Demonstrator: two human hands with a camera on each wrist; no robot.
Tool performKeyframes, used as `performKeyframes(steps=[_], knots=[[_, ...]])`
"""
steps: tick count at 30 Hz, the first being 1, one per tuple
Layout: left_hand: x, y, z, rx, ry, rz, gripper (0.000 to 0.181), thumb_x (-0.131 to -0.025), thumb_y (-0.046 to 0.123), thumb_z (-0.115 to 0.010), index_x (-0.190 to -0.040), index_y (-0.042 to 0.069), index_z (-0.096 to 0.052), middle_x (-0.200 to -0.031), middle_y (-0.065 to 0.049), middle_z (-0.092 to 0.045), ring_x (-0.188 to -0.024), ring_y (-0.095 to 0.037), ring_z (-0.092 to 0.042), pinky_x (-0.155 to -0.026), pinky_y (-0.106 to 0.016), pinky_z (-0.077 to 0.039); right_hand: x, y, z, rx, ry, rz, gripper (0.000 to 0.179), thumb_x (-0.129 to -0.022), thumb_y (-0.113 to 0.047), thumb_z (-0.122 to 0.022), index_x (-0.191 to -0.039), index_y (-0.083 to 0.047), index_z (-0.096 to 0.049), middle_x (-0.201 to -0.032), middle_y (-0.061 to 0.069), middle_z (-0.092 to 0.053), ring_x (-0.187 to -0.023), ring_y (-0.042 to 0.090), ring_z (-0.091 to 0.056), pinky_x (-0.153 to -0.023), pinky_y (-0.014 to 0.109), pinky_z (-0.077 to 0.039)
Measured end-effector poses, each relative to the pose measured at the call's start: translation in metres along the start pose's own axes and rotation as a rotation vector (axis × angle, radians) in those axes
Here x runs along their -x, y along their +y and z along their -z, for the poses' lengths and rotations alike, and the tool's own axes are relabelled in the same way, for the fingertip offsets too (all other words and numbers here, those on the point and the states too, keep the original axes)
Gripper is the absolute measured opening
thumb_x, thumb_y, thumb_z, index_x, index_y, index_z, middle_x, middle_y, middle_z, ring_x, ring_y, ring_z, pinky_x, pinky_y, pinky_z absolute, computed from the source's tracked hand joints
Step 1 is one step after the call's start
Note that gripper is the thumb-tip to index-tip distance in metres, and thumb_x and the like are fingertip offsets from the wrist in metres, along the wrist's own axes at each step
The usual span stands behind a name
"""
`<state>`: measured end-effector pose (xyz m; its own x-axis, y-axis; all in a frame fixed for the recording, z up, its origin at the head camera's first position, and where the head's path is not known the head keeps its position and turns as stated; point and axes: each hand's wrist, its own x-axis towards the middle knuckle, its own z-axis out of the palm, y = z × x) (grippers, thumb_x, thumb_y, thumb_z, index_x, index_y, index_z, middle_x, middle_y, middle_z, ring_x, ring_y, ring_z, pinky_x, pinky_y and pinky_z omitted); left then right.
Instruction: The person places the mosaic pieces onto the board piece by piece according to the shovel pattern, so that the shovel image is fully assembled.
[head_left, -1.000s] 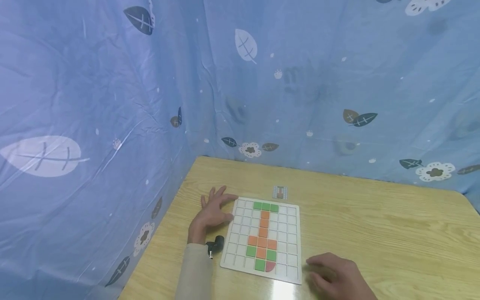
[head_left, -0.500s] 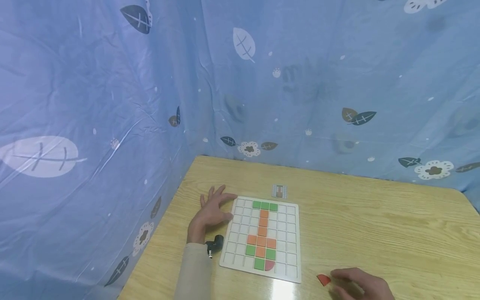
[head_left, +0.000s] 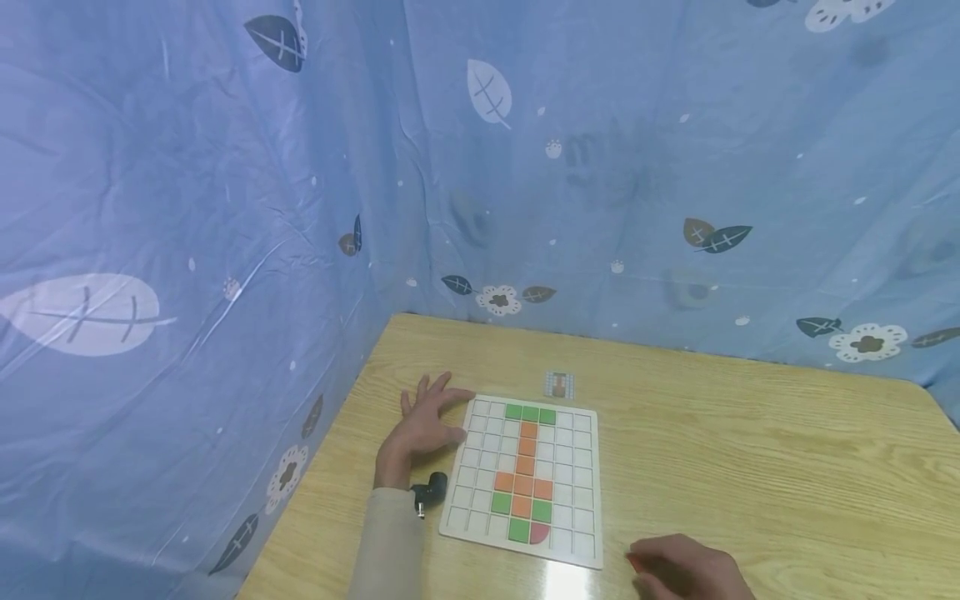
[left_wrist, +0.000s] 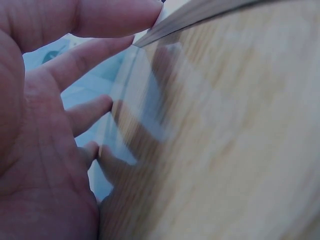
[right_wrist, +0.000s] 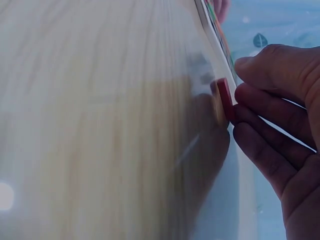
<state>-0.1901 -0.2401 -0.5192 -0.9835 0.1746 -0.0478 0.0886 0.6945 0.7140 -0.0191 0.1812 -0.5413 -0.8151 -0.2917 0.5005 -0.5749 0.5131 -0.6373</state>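
Note:
A white grid board [head_left: 583, 492] lies flat on the table, bearing green and orange square tiles in a column pattern, plus a pinkish-red quarter-round tile [head_left: 539, 533] at its near end. My left hand [head_left: 420, 429] rests beside the board's left edge, fingers spread, thumb and index finger touching that edge. Right of the board's near corner is my right hand [head_left: 692, 567], its fingertips at a loose red tile [right_wrist: 226, 100]. That tile sits on the tabletop, mostly covered by the hand in the head view. In the right wrist view the thumb [right_wrist: 250, 67] stays apart from it.
Behind the board lies a small picture card [head_left: 559, 385]. A black wrist camera [head_left: 431, 490] sticks out from the left sleeve [head_left: 390, 542]. Blue leaf-patterned curtain [head_left: 585, 208] borders the wooden table [head_left: 750, 450] at the back and left.
My right hand first draws back to the right, uncovering the red quarter-round tile on the table, then comes left again over it. The left hand and board stay put.

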Motion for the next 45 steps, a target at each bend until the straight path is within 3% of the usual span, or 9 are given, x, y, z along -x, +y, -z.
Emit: performKeyframes(steps=[4, 10, 14, 19, 25, 32, 35, 45], knots=[[0.001, 0.001, -0.001, 0.006, 0.000, -0.001, 0.071, -0.077, 0.011, -0.082, -0.146, 0.024, -0.070, -0.182, -0.017, -0.024, -0.170, -0.048, 0.005, -0.129, -0.075, 0.018, -0.001, -0.002, -0.003, 0.107, 0.045, -0.011, 0.055, -0.065, 0.005, -0.097, -0.104, -0.031, -0.080, -0.098, -0.024, -0.077, -0.085, -0.006, -0.073, -0.080, 0.003, -0.052], [0.002, 0.003, 0.000, 0.008, 0.005, -0.006, 0.071, -0.077, 0.010, -0.082, -0.146, 0.023, -0.070, -0.182, -0.018, -0.024, -0.170, -0.049, 0.005, -0.129, -0.075, 0.018, 0.005, -0.007, -0.001, 0.216, 0.069, -0.128, 0.045, -0.068, -0.006, -0.100, -0.097, -0.035, -0.080, -0.093, -0.031, -0.074, -0.081, -0.009, -0.070, -0.074, 0.003, -0.051], [0.002, 0.002, 0.001, 0.002, 0.005, -0.006, 0.071, -0.077, 0.010, -0.082, -0.146, 0.023, -0.070, -0.182, -0.018, -0.024, -0.170, -0.049, 0.005, -0.129, -0.075, 0.018, 0.006, -0.008, -0.003, 0.165, 0.057, -0.117, 0.043, -0.071, -0.005, -0.098, -0.100, -0.032, -0.081, -0.095, -0.028, -0.077, -0.082, -0.007, -0.072, -0.074, 0.004, -0.052], [0.004, 0.002, 0.001, -0.003, 0.006, -0.001, 0.071, -0.077, 0.011, -0.082, -0.146, 0.023, -0.070, -0.182, -0.017, -0.024, -0.170, -0.049, 0.004, -0.129, -0.076, 0.018, 0.001, -0.006, -0.010, 0.093, 0.040, -0.043, 0.050, -0.071, 0.002, -0.096, -0.106, -0.031, -0.081, -0.100, -0.024, -0.078, -0.085, -0.005, -0.073, -0.080, 0.004, -0.053], [0.004, 0.001, 0.000, 0.002, 0.011, -0.006, 0.071, -0.077, 0.011, -0.082, -0.146, 0.023, -0.070, -0.182, -0.018, -0.025, -0.170, -0.050, 0.004, -0.128, -0.077, 0.017, -0.009, -0.004, -0.017, 0.124, 0.022, 0.020, 0.052, -0.064, 0.002, -0.097, -0.102, -0.029, -0.081, -0.099, -0.025, -0.075, -0.086, -0.008, -0.069, -0.080, 0.002, -0.050], [0.002, 0.002, 0.000, -0.018, 0.012, -0.003, 0.072, -0.077, 0.013, -0.081, -0.147, 0.024, -0.070, -0.182, -0.017, -0.025, -0.170, -0.050, 0.003, -0.129, -0.076, 0.016, -0.006, -0.005, -0.017, 0.235, 0.093, -0.005, 0.050, -0.062, -0.004, -0.100, -0.096, -0.035, -0.080, -0.094, -0.029, -0.074, -0.082, -0.010, -0.068, -0.075, 0.003, -0.050], [0.001, 0.003, 0.000, -0.012, 0.015, -0.004, 0.072, -0.077, 0.012, -0.081, -0.146, 0.023, -0.070, -0.182, -0.017, -0.025, -0.170, -0.050, 0.003, -0.129, -0.076, 0.017, -0.004, -0.005, -0.016, 0.227, 0.108, -0.013, 0.049, -0.061, -0.003, -0.099, -0.096, -0.032, -0.080, -0.093, -0.028, -0.075, -0.081, -0.009, -0.070, -0.074, 0.004, -0.052], [0.004, 0.003, 0.000, -0.004, 0.015, -0.010, 0.072, -0.076, 0.012, -0.081, -0.146, 0.023, -0.070, -0.181, -0.017, -0.027, -0.170, -0.050, 0.002, -0.129, -0.076, 0.016, -0.011, -0.010, -0.022, 0.136, 0.008, -0.039, 0.048, -0.068, 0.002, -0.096, -0.101, -0.029, -0.080, -0.094, -0.032, -0.070, -0.083, -0.009, -0.066, -0.078, 0.002, -0.049]])
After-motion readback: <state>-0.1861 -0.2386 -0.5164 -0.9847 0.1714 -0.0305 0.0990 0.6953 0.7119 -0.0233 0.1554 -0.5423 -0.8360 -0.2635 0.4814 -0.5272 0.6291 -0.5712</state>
